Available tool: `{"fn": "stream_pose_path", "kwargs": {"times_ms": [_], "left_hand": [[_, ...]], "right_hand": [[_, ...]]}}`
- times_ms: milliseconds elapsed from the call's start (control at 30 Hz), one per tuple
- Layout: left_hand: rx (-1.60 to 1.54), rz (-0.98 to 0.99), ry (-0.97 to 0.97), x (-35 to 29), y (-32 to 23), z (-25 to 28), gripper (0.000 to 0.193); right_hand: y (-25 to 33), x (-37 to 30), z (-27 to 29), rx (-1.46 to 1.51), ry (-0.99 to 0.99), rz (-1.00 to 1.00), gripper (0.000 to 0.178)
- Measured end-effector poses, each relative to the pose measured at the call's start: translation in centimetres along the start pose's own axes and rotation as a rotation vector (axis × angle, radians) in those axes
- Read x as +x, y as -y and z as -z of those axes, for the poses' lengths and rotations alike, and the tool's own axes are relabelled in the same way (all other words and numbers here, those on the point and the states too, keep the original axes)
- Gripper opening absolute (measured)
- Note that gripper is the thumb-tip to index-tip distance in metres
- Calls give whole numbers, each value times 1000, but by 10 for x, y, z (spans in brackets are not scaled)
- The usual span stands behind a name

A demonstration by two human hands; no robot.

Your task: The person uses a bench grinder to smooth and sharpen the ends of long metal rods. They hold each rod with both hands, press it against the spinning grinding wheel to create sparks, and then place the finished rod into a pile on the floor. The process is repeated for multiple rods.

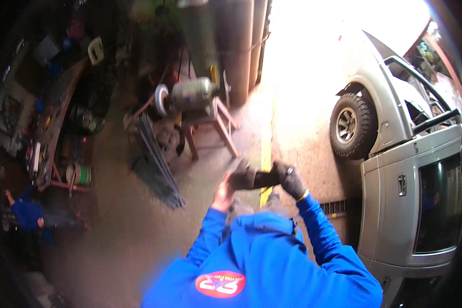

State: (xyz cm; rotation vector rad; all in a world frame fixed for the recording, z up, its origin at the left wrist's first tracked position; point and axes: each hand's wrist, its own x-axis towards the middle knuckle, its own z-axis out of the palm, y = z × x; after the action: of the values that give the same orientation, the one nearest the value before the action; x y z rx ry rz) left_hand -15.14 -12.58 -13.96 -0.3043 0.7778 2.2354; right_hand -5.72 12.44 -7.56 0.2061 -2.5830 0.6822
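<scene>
In front of my blue-sleeved chest I hold a dark, elongated, blocky piece between both hands. Blur keeps its exact kind from showing. My bare left hand is closed on its left end, with the fingers partly hidden behind it. A dark work glove with a yellow cuff edge covers my right hand. Those gloved fingers are closed around the piece's right end. Below it, my legs and shoes show only in part.
Ahead stands a bench grinder on a reddish metal stand. Long metal bars lean beside it. Tall cylinders rise behind. A silver off-road vehicle fills the right. At left are a cluttered workbench and another person in blue.
</scene>
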Motion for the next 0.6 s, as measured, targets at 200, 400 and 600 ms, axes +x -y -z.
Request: {"fn": "stream_pose_path", "kwargs": {"times_ms": [200,400,600], "left_hand": [[-160,30,23,-5,-56,-12,34],[-263,98,310,-42,-54,-78,83],[206,12,276,-12,-15,-95,95]], "right_hand": [[11,30,-27,830,22,-822,46],[-19,35,-15,724,-303,-862,40],[-2,39,9,952,-66,-800,25]]}}
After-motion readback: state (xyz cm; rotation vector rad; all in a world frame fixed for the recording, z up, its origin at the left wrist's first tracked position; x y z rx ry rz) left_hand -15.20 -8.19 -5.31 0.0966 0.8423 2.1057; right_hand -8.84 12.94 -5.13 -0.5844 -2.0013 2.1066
